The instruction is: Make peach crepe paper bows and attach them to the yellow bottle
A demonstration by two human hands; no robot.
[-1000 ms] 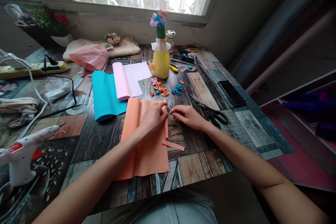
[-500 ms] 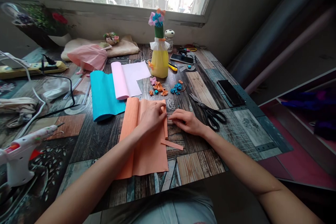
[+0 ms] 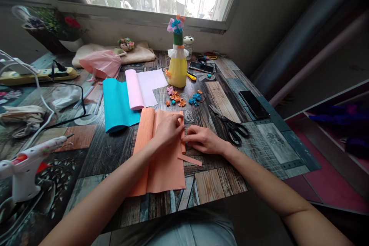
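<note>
A partly unrolled sheet of orange crepe paper (image 3: 167, 175) lies in front of me, its roll on the left. A narrow folded strip (image 3: 183, 147) runs along its right edge. My left hand (image 3: 169, 128) rests on the sheet, closed, with curled fingertips on the upper part of that fold. Lower on the same fold, the pinched fingertips of my right hand (image 3: 204, 139) meet the edge. A loose orange strip (image 3: 190, 160) lies just below. Right of my right hand are black scissors (image 3: 230, 125), blades slightly apart.
Blue crepe paper (image 3: 118, 103) and a pink roll (image 3: 134, 90) lie behind. Small paper flowers (image 3: 176, 98) sit before a decorated bottle (image 3: 178, 71). A glue gun (image 3: 31, 165) and cables are left; a phone (image 3: 253, 103) is right.
My right hand has moved slightly left and down, its fingertips coming onto the folded edge. My left hand stays on the fold. The whole view has shifted a little.
</note>
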